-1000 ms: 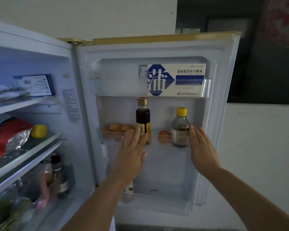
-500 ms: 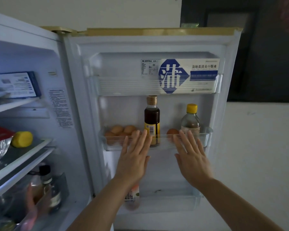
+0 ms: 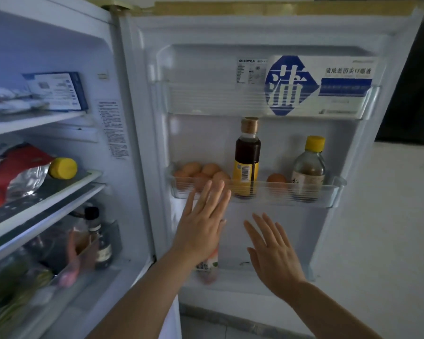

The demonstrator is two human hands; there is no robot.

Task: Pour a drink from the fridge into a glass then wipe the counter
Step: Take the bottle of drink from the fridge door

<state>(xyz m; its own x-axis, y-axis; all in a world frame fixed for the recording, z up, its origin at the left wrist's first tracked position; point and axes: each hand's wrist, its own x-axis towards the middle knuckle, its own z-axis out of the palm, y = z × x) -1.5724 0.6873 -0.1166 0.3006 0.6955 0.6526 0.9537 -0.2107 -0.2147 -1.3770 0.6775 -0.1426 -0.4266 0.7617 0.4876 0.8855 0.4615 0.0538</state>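
Open white fridge door [image 3: 142,143]. Left hand [image 3: 201,226] & right hand [image 3: 272,255]: fingers spread, empty. Pink-labelled drink bottle [image 3: 207,267] in bottom door shelf, partly hidden behind left hand.

Drink carton [image 3: 207,265], seemingly upright, bottom door shelf

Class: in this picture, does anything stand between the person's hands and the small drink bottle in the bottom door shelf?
Nothing visible does. The left hand is directly in front of the drink bottle, covering its top from view; the right hand hovers beside it.
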